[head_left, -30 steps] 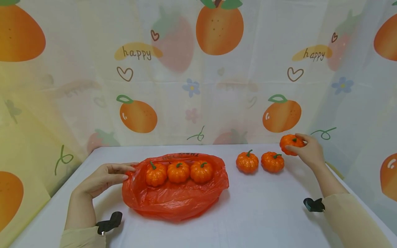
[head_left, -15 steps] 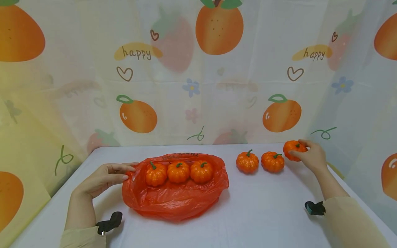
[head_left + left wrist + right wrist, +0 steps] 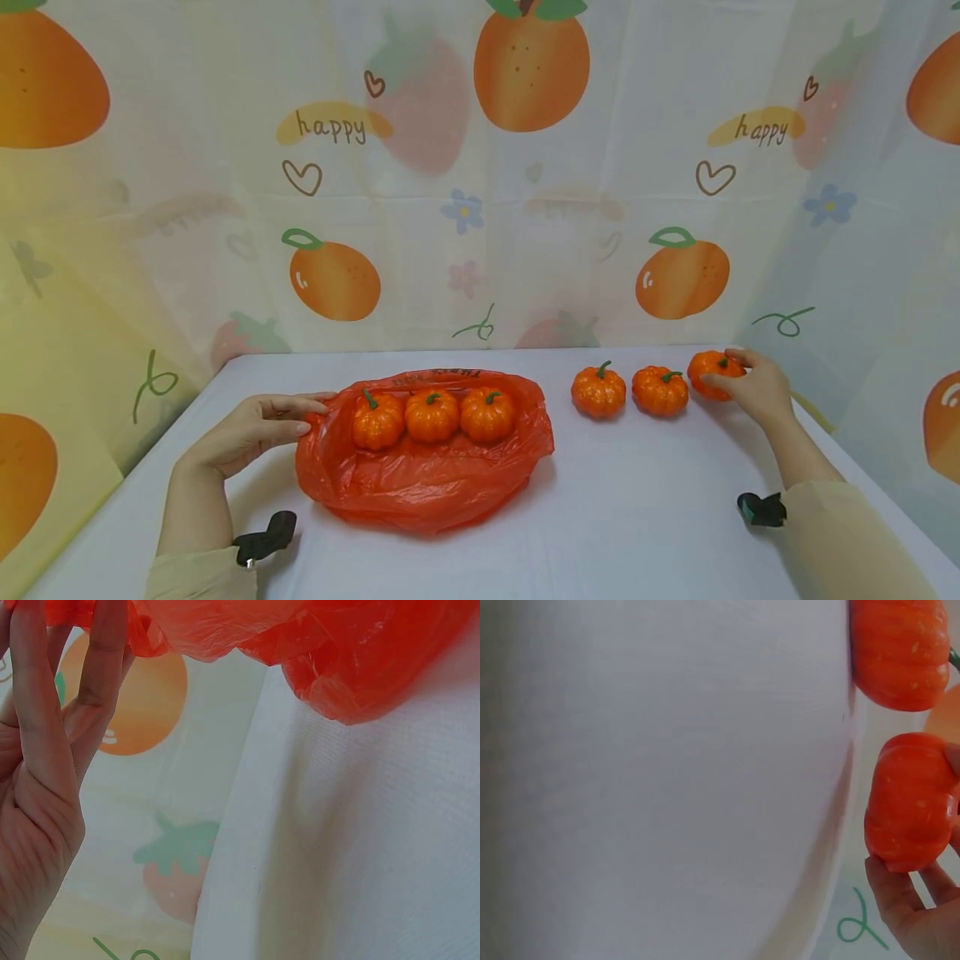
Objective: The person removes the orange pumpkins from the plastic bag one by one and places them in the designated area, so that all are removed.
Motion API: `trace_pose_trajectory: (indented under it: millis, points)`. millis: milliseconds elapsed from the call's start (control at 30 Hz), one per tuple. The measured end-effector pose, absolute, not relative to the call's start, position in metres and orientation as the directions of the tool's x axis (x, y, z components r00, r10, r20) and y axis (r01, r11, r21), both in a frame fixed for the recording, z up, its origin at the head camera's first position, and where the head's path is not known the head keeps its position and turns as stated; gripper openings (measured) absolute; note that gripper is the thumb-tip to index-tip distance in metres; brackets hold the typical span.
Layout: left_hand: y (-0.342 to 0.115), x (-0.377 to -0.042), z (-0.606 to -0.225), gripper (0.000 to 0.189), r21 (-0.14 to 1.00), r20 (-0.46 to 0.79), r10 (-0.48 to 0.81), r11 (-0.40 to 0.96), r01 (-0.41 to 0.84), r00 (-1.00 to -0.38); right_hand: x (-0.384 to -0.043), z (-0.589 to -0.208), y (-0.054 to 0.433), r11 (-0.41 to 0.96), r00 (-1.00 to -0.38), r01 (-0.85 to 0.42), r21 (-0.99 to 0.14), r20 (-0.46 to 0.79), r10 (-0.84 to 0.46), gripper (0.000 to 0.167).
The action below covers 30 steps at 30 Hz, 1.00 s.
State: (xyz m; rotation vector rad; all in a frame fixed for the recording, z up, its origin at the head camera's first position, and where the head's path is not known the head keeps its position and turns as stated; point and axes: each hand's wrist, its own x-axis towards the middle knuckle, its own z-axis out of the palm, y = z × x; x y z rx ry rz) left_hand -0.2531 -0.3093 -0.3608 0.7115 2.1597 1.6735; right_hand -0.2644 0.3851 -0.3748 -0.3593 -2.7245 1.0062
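Observation:
A red plastic bag (image 3: 420,500) lies with its mouth spread wide on the table. Three small orange pumpkins (image 3: 432,417) with green stems sit in a row inside it. My left hand (image 3: 251,433) pinches the bag's left rim between thumb and fingers, also seen in the left wrist view. At the far right, my right hand (image 3: 759,387) grips a small pumpkin (image 3: 708,373) between thumb and fingers. In the right wrist view that held pumpkin (image 3: 909,806) appears slightly above the table surface, though its exact contact is hard to judge.
Two more pumpkins stand on the white table (image 3: 600,517): one pumpkin (image 3: 597,393) right of the bag, another pumpkin (image 3: 659,393) beside the held one. A fruit-printed curtain (image 3: 525,250) hangs behind the table's back edge. A black strap end (image 3: 761,509) juts from the right wrist.
My right hand has lowered the pumpkin towards the table and shifted it slightly right, to the end of the row. The left hand and the bag have stayed in place.

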Motion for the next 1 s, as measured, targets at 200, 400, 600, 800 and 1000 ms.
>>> trace_pose_trajectory:
  millis: [200, 400, 600, 800, 1000]
  points:
    - [-0.309, -0.254, -0.362, 0.03, 0.961, 0.049, 0.552, 0.201, 0.19, -0.832, -0.264, -0.378, 0.387, 0.739, -0.948, 0.17, -0.652, 0.097, 0.303, 0.072]
    - [-0.31, -0.255, -0.363, 0.031, 0.958, 0.05, 0.548, 0.209, 0.195, -0.835, -0.265, -0.38, 0.388, 0.749, -0.951, 0.185, -0.637, 0.078, 0.301, 0.072]
    - [-0.309, -0.254, -0.362, 0.031, 0.96, 0.044, 0.544, 0.208, 0.185, -0.838, -0.266, -0.383, 0.392, 0.739, -0.953, 0.216, -0.638, 0.026, 0.301, 0.075]
    - [-0.309, -0.253, -0.362, 0.031, 0.962, 0.048, 0.548, 0.199, 0.186, -0.835, -0.267, -0.385, 0.394, 0.734, -0.953, 0.236, -0.637, -0.004, 0.303, 0.078]
    - [-0.31, -0.255, -0.363, 0.031, 0.963, 0.064, 0.56, 0.183, 0.199, -0.826, -0.268, -0.386, 0.395, 0.725, -0.95, 0.251, -0.641, -0.02, 0.311, 0.078]
